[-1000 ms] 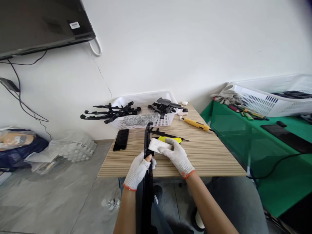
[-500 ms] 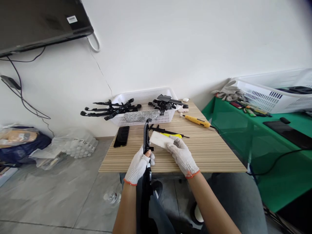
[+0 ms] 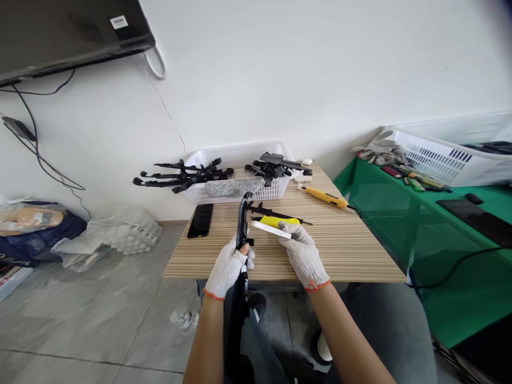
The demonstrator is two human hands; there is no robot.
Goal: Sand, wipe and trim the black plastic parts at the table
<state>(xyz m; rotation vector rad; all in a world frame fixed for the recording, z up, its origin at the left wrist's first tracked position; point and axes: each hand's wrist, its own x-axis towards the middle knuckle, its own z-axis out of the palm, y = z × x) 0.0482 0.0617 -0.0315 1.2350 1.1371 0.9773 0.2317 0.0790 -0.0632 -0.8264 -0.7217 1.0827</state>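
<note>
My left hand (image 3: 228,268), in a white knit glove with the thumb tip bare, is closed round a long black plastic part (image 3: 242,221). The part stands nearly upright over the table's front edge and its lower end runs down toward my lap. Between the gloved fingers and thumb of my right hand (image 3: 303,253) is a flat white block (image 3: 271,229), seen almost edge-on. The block's left end is close to the black part; I cannot tell whether they touch. Behind the block lie a yellow utility knife (image 3: 279,220) and a black caliper (image 3: 268,212).
A white basket (image 3: 236,151) at the back of the striped table (image 3: 340,256) bears several black parts. A black phone (image 3: 200,220) lies left, a yellow corded rotary tool (image 3: 326,197) right. Beyond is a green-covered table (image 3: 394,234) with another white basket (image 3: 434,162).
The white block has tilted from showing its broad face to showing its thin edge, uncovering more of the yellow knife. My left hand keeps its hold on the black part.
</note>
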